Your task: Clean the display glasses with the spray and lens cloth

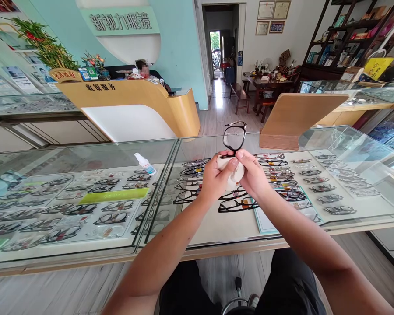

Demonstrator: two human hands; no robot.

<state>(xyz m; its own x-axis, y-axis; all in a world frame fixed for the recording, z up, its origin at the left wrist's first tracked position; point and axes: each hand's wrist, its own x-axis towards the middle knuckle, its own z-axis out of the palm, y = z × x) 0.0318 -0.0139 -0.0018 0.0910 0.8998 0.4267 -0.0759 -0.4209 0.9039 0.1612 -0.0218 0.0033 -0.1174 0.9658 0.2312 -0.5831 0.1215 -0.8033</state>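
Both hands hold a pair of black-framed eyeglasses [223, 139] over the glass counter, turned on end with one lens upward. A white cloth [237, 173] is bunched around the lower part of the glasses, hiding the other lens. My left hand [216, 177] is closed, its thumb pressing on the cloth. My right hand [252, 173] pinches the frame near the bridge, with the cloth against its fingers. Below them, several eyeglasses [238, 204] lie in rows. A white spray bottle [145, 163] is on the counter to the left.
The glass display counter [170, 252] spans the width in front of me. A brown wooden stand [298, 118], perhaps a mirror's back, rises at the right rear. Beyond are a reception desk [184, 111] with a person behind it, a dark table [265, 83] and a bench [239, 92].
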